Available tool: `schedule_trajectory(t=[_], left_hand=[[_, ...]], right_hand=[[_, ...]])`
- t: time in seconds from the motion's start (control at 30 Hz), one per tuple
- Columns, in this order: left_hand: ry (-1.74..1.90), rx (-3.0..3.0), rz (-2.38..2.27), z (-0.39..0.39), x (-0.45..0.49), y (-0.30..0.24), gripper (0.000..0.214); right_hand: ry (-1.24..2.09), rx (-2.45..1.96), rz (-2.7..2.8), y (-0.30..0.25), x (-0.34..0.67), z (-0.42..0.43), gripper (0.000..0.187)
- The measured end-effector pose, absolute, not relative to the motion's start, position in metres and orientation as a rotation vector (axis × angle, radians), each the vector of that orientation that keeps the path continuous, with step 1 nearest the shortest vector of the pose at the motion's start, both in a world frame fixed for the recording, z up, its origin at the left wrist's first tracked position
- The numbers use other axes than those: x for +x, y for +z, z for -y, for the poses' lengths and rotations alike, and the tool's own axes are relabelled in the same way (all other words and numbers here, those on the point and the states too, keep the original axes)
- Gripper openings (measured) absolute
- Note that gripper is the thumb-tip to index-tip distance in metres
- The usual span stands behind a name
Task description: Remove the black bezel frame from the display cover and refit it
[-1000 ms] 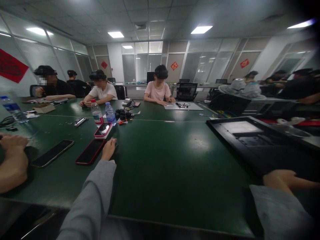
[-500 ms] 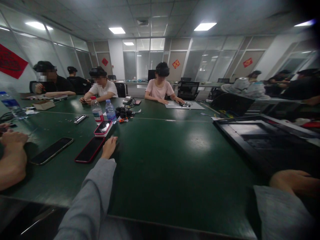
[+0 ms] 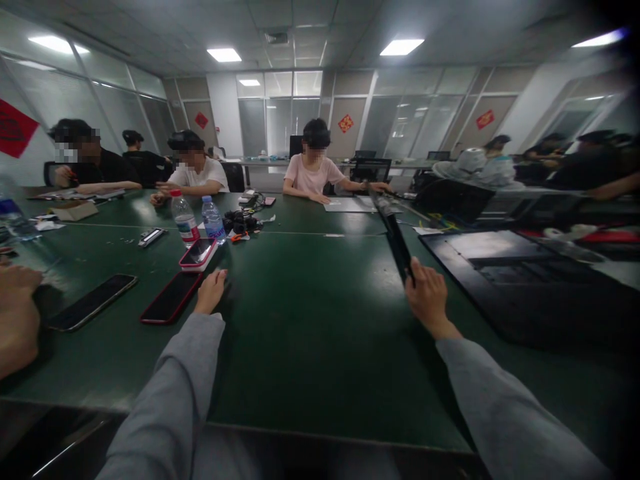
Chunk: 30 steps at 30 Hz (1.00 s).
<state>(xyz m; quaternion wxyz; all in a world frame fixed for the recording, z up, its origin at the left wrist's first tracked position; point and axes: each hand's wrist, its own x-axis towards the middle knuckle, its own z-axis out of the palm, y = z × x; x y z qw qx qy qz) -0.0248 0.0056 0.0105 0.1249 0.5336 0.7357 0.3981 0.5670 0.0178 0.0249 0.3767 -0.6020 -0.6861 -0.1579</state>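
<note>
My right hand is closed around the near end of a long, thin black object, raised at a slant above the green table. It looks like a flat panel or bar seen almost edge-on. Its far end is greyish and blurred, so its exact kind is unclear. My left hand rests on the table with its fingers curled together and nothing visible in them. Beside it, to the left, lies a phone with a red edge. Just beyond, a phone in a pink-red case sits on a white box.
On the right lies a large black frame-like panel. Two bottles, one red-capped and one blue-capped, stand past the phones. Another dark phone lies near a neighbour's arm at left. A person sits opposite.
My right hand has come up from the lower right towards the middle, and the long black object now shows in it. My left hand stays by the phones. The view has shifted slightly.
</note>
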Motion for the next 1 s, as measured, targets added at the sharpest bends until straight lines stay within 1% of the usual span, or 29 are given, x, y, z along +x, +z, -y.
schedule_trajectory(t=[0.1, 0.17, 0.33, 0.43, 0.5, 0.57, 0.63, 0.7, 0.83, 1.0], left_hand=[[1.232, 1.479, -2.088, -0.006, -0.024, 0.010, 0.036], [1.319, 1.444, -2.045, -0.007, -0.023, 0.009, 0.040], [1.577, 1.324, -1.936, -0.011, -0.020, 0.009, 0.066], [1.759, 1.188, -1.832, -0.012, -0.020, 0.013, 0.079], [1.822, 1.099, -1.717, -0.011, -0.020, 0.017, 0.083], [1.756, 1.062, -1.565, -0.008, -0.019, 0.021, 0.078], [1.624, 1.097, -1.450, -0.004, -0.016, 0.022, 0.066], [1.572, 1.154, -1.439, 0.000, -0.013, 0.023, 0.057], [1.701, 1.175, -1.561, 0.003, -0.006, 0.022, 0.054], [1.813, 1.162, -1.618, 0.003, -0.003, 0.023, 0.054]], right_hand=[[-0.314, -1.456, 1.763, 0.026, 0.530, -0.014, 0.049], [-0.280, -1.404, 1.712, 0.030, 0.510, -0.009, 0.052], [-0.154, -1.245, 1.475, 0.049, 0.473, 0.002, 0.066], [-0.025, -1.221, 1.396, 0.056, 0.470, 0.002, 0.069], [0.037, -1.253, 1.415, 0.052, 0.477, -0.003, 0.069], [0.068, -1.285, 1.451, 0.042, 0.486, -0.013, 0.068], [0.064, -1.315, 1.460, 0.030, 0.495, -0.024, 0.067], [0.051, -1.345, 1.438, 0.021, 0.501, -0.036, 0.066], [0.187, -1.378, 1.424, 0.015, 0.506, -0.052, 0.064], [0.356, -1.317, 1.424, 0.018, 0.504, -0.046, 0.058]])
